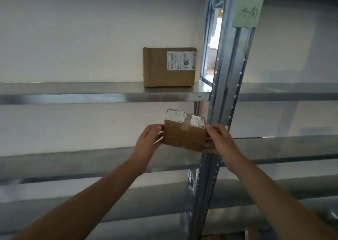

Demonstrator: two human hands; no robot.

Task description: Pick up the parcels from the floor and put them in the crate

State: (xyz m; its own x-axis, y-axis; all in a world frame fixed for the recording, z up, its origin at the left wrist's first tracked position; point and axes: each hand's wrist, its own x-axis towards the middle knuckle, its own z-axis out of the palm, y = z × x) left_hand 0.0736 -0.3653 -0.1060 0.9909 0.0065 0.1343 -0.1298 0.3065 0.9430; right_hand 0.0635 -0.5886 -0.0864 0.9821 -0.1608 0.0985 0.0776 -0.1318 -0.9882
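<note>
Parcel looks light and stiff, its tape probably slick. Left hand and right hand each clamp one end, seemingly the soundest hold

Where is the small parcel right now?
Head view, centre: the small parcel is held between left hand and right hand, below the shelf carrying a larger box.

I see open room on the upper shelf left of the big box; the box stands at its right end, near the steel upright, which bars passage rightward.
</note>
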